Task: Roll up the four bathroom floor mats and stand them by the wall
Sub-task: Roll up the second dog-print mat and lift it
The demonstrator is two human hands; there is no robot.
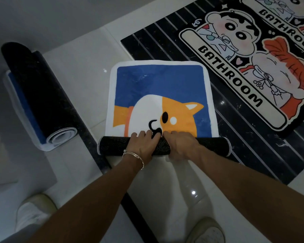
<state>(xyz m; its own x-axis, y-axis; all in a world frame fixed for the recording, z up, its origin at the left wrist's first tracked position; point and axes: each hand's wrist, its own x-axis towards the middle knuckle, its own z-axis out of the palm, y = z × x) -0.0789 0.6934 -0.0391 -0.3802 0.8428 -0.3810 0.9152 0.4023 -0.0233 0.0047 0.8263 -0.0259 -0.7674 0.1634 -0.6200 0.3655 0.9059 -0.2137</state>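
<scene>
Four mats were in view, and we had one of them under our hands. The dog mat lay face up, partly on the pale tiles and partly over the dark striped floor. Its near end was wound into a black-backed roll, and most of the picture side was not yet taken up. Our left hand and right hand sat close together at the middle of that roll, fingers curled over its top and gripping it.

We judged the main risk to lie there. With both hands bunched at the centre, the two ends of the roll had nothing guiding them, so they could lag or run ahead and wind the mat into a loose cone that would not stand.

The rolled mat lay on its side to our left, not stood up, with a flap of its edge showing beneath it. It looked able to slacken if knocked. A cartoon mat and a second cartoon mat lay flat on the right, near enough that the advancing roll might catch the nearer one's edge.
</scene>
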